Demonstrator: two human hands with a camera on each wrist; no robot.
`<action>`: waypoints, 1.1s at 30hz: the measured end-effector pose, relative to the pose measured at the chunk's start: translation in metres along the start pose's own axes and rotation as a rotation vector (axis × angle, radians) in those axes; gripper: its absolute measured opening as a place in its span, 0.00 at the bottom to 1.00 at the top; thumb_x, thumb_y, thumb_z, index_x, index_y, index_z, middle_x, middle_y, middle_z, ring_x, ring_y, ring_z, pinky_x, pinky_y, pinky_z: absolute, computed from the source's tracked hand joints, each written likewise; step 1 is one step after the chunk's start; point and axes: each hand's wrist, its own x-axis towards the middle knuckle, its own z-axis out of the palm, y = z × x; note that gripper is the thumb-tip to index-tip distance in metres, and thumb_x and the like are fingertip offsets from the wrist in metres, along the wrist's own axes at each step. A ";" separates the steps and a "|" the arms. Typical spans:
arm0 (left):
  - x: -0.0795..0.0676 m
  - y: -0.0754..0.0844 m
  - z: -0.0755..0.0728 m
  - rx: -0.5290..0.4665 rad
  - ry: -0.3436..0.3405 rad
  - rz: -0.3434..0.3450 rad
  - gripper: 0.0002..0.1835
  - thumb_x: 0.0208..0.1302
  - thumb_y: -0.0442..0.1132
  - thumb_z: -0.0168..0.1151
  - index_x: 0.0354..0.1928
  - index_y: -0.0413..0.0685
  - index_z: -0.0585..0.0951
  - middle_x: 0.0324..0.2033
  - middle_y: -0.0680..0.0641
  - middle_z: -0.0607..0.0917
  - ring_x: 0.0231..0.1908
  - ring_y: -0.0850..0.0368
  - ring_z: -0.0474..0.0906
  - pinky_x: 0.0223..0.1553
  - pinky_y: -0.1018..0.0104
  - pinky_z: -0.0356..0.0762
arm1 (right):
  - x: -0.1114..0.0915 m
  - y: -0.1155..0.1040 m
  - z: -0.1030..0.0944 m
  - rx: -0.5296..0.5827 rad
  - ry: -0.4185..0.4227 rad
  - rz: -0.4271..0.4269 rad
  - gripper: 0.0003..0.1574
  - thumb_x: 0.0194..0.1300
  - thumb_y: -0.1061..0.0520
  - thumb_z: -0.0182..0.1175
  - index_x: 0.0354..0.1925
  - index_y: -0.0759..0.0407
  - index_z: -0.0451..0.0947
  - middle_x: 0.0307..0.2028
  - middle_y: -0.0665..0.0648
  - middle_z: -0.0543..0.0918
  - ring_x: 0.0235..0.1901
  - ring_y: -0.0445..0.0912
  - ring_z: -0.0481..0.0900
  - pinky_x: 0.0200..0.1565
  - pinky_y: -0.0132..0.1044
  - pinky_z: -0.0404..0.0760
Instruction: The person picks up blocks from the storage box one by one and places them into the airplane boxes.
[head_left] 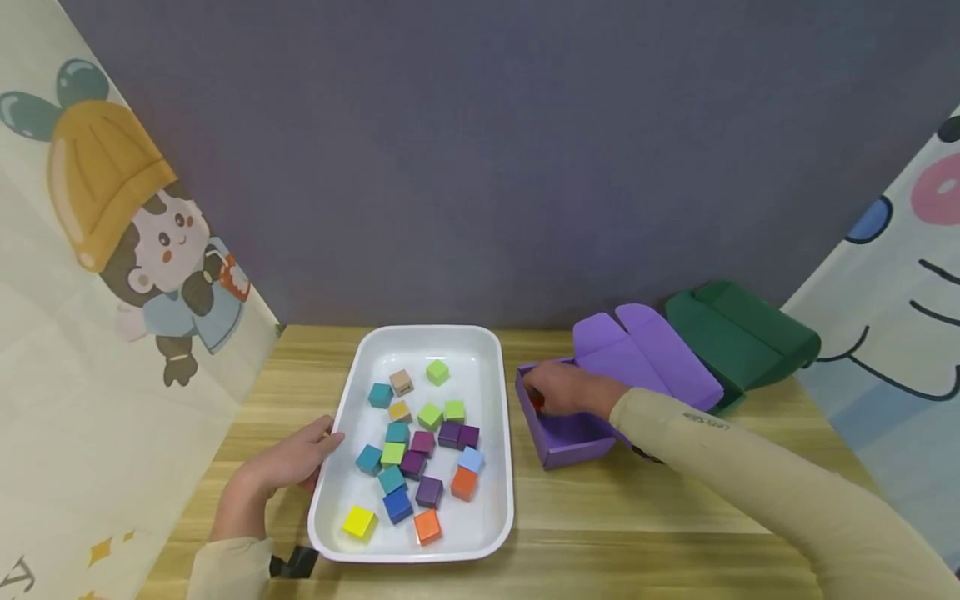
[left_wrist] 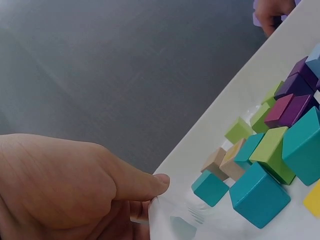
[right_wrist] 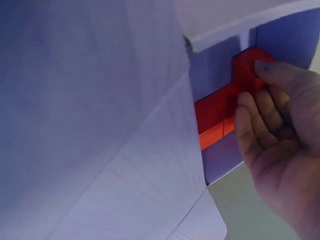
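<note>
A white tray [head_left: 408, 546] holding several coloured cubes lies on the table. My left hand [head_left: 296, 454] grips its left rim; in the left wrist view the thumb [left_wrist: 160, 184] lies over the rim with fingers beneath. My right hand [head_left: 558, 390] reaches into an open purple box [head_left: 577, 454] to the right of the tray. The right wrist view shows that hand pinching a red cube [right_wrist: 245, 65] between thumb and fingers. Beside it inside the box, more red cubes [right_wrist: 215, 110] sit in a row, partly hidden by the box's edge and the fingers.
The purple lid [head_left: 637, 350] stands folded back behind the box. A dark green box [head_left: 738, 333] with its lid raised is behind that, at the right. A grey wall [head_left: 450, 167] rises at the table's [head_left: 570, 550] back edge, with printed cloths on both sides.
</note>
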 end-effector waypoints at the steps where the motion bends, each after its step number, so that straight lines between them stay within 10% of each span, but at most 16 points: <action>1: 0.000 0.000 0.000 -0.002 0.000 0.002 0.20 0.78 0.43 0.44 0.59 0.33 0.63 0.36 0.42 0.78 0.28 0.50 0.75 0.27 0.58 0.77 | 0.000 0.000 0.000 -0.003 -0.004 0.009 0.15 0.46 0.69 0.66 0.23 0.50 0.74 0.20 0.42 0.72 0.24 0.39 0.72 0.28 0.32 0.73; 24: -0.002 0.006 0.003 0.013 0.032 -0.018 0.18 0.77 0.44 0.45 0.57 0.35 0.65 0.36 0.42 0.78 0.29 0.50 0.75 0.29 0.59 0.77 | -0.005 -0.007 -0.011 -0.109 -0.060 0.061 0.14 0.52 0.61 0.68 0.22 0.47 0.73 0.19 0.40 0.71 0.22 0.39 0.71 0.26 0.34 0.71; 33: -0.003 0.004 0.004 -0.006 0.025 -0.011 0.16 0.77 0.42 0.45 0.55 0.35 0.65 0.33 0.42 0.77 0.27 0.51 0.75 0.27 0.60 0.76 | -0.015 -0.035 -0.030 -0.232 0.017 -0.085 0.14 0.56 0.62 0.62 0.22 0.48 0.67 0.16 0.43 0.65 0.18 0.42 0.67 0.20 0.37 0.68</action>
